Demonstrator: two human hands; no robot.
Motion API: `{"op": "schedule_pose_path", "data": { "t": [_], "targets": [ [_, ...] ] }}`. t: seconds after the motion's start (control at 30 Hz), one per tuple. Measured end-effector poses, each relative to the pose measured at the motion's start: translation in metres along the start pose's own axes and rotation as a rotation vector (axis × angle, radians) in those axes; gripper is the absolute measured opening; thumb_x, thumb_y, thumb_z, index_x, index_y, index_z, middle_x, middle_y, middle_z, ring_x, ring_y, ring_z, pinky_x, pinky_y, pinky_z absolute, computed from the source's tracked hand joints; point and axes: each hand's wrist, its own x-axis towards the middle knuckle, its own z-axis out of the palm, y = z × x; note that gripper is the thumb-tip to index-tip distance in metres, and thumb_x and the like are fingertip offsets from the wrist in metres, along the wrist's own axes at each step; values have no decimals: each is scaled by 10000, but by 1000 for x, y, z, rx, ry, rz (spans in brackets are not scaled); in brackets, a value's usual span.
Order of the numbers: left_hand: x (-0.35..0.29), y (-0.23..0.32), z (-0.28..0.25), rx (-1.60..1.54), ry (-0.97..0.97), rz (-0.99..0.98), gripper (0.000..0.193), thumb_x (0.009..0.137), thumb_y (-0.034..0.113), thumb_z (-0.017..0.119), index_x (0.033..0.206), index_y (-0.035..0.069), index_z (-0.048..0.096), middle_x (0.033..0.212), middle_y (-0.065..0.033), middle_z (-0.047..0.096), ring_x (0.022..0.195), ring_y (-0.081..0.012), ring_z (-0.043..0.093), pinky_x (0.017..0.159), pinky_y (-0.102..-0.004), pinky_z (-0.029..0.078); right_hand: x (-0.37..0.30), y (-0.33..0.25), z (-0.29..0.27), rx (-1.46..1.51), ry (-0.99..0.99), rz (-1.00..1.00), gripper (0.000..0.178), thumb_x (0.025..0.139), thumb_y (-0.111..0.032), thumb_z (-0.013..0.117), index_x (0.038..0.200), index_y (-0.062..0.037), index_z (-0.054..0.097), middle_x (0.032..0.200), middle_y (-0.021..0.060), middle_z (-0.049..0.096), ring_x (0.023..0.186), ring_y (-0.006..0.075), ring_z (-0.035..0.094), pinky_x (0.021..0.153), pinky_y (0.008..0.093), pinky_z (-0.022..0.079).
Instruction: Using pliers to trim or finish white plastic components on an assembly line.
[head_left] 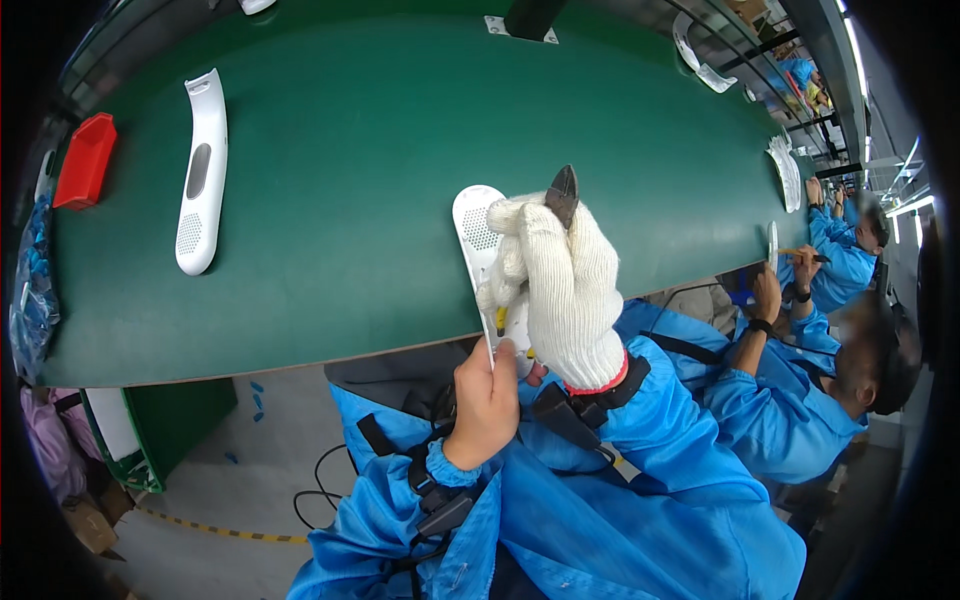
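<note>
My bare left hand (484, 402) is closed on the near end of a white plastic shell (477, 216). The shell has a rounded far end with a patch of small holes, and it tilts up over the table's near edge. In a white knitted glove, my right hand (565, 285) is closed around nippers (564, 194). Their dark pointed jaws stick out past the fingers, and bits of yellow show below the glove. The gloved fingers are over the shell and hide its middle, so contact between nippers and shell cannot be seen.
A similar white shell (203, 178) with a grey oval lies at left on the green table (340, 170). Beyond it are a red bin (86, 162) and a blue plastic bag (36, 290). Co-workers in blue (780, 410) sit close on my right. A black post (533, 18) stands at the back.
</note>
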Motion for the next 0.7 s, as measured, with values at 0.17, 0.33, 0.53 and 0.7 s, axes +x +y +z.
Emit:
{"op": "schedule_pose_path", "data": {
  "t": [0.17, 0.33, 0.53, 0.7],
  "targets": [
    [0, 0, -1, 24, 12, -13, 228, 1014, 81, 440, 1001, -81, 600, 714, -113, 679, 614, -143, 631, 587, -293, 482, 6, 3, -2, -75, -4, -35, 277, 1028, -239, 530, 1044, 23, 617, 678, 20, 509, 509, 123, 523, 454, 287, 455],
    [-1, -3, -1, 25, 10, 29, 207, 1008, 81, 462, 976, -76, 594, 663, -133, 656, 587, -155, 624, 557, -312, 468, 0, 5, -5, -104, 24, -63, 248, 1026, -245, 537, 1049, -11, 617, 689, 16, 543, 543, 93, 530, 487, 262, 446],
    [-1, -3, -5, 187, 33, 53, 206, 1006, 88, 471, 971, -79, 587, 636, -149, 631, 572, -167, 619, 553, -322, 467, -5, 5, 5, -78, 76, -82, 237, 1030, -241, 528, 1047, -21, 616, 684, 13, 553, 550, 78, 518, 506, 257, 445],
    [1, -4, -2, 20, 1, -1, 247, 1021, 109, 444, 1019, -79, 603, 694, -135, 669, 609, -165, 644, 599, -313, 507, 2, 10, -3, -54, 65, -91, 253, 1031, -242, 527, 1046, -6, 619, 669, 11, 528, 532, 97, 514, 481, 269, 448]
  ]
}}
